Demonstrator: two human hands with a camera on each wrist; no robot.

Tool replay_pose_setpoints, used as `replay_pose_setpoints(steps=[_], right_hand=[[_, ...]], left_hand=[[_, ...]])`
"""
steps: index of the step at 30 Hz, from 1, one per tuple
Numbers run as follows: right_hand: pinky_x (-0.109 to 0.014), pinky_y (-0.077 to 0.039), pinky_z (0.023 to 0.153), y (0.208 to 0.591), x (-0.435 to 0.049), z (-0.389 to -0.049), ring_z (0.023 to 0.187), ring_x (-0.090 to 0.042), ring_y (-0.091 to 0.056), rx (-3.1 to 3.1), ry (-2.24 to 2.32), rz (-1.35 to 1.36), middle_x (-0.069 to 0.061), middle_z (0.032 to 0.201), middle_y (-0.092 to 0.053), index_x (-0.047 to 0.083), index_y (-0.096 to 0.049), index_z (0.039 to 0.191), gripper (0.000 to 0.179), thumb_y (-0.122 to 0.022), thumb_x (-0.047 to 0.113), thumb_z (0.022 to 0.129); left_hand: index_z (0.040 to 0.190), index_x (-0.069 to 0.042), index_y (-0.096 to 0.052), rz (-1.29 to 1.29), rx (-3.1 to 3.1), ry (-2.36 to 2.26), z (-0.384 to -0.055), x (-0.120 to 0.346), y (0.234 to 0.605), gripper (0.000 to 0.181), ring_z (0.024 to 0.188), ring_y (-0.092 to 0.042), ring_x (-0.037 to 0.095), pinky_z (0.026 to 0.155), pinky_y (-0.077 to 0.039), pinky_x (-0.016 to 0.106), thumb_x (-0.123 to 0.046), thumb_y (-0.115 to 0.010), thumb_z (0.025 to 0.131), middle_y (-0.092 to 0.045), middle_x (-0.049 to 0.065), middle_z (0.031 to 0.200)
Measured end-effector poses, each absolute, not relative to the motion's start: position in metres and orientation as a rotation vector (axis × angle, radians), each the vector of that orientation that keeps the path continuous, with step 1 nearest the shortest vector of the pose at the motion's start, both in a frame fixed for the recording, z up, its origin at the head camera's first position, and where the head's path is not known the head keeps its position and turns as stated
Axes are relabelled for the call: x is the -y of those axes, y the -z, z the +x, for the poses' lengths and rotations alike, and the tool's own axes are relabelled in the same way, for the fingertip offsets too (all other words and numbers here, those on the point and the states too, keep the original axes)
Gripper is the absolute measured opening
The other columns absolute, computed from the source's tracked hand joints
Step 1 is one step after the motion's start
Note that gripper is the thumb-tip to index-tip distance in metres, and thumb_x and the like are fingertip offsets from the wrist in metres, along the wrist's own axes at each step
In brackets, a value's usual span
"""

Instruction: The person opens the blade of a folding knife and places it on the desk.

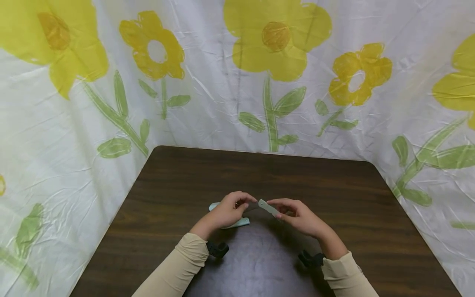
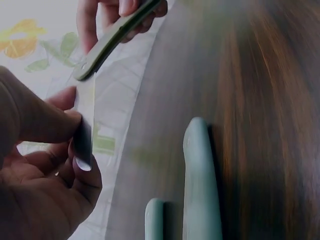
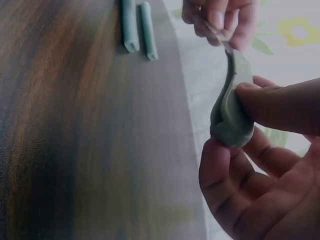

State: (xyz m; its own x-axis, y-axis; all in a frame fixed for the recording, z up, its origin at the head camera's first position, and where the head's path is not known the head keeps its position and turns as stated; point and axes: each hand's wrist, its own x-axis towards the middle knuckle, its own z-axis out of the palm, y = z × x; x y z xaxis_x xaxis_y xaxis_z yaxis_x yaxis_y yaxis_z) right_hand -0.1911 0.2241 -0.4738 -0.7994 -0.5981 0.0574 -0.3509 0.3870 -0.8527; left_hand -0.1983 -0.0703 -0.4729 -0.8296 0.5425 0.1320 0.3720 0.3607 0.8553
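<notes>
A folding knife [image 1: 269,208] is held above the dark wooden table [image 1: 297,173], between the two hands, with its blade [image 2: 86,102] extended leftward from the pale green handle [image 3: 235,120]. The blade is pinched near its free end between the thumb and curled fingers of the left hand [image 1: 229,209]. The handle is gripped by the right hand [image 1: 299,215], with the thumb laid against one face and the fingertips set against the underside; the palm is left partly open. On the table, by the left hand, a wider green piece [image 2: 201,180] is laid on the near side and a narrower green piece [image 2: 154,220] on the far side, the two well clear of the knife. A black band [image 1: 217,249] is worn at each wrist, below beige sleeves [image 1: 174,264]. The table is backed by a white curtain [image 1: 208,62] printed with yellow flowers [image 1: 248,53].
</notes>
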Motion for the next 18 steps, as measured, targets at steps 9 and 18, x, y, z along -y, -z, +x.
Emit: replay_pose_setpoints(steps=[9,18], right_hand=[[-0.032,-0.057,0.082,0.4745,-0.227,-0.1897,0.095,-0.016,-0.061,-2.402,1.267,-0.889,-0.006,0.112,-0.067,0.015,-0.067,0.143,0.038,-0.064,0.008,0.105],[-0.03,-0.048,0.075,0.4708,-0.2269,-0.1927,0.087,-0.02,-0.056,-2.369,1.191,-0.912,-0.009,0.109,-0.066,0.012,-0.068,0.143,0.037,-0.062,0.007,0.106]], left_hand=[[0.123,-0.007,-0.074,1.033,-2.502,-1.285,-0.1985,0.0753,0.4745,0.027,0.087,-0.052,0.014,0.08,-0.047,0.029,0.002,-0.053,0.107,-0.065,0.012,0.102],[0.121,-0.006,-0.075,1.105,-2.496,-1.199,-0.1996,0.0757,0.4742,0.028,0.09,-0.056,0.013,0.082,-0.05,0.028,0.002,-0.052,0.108,-0.068,0.011,0.107]])
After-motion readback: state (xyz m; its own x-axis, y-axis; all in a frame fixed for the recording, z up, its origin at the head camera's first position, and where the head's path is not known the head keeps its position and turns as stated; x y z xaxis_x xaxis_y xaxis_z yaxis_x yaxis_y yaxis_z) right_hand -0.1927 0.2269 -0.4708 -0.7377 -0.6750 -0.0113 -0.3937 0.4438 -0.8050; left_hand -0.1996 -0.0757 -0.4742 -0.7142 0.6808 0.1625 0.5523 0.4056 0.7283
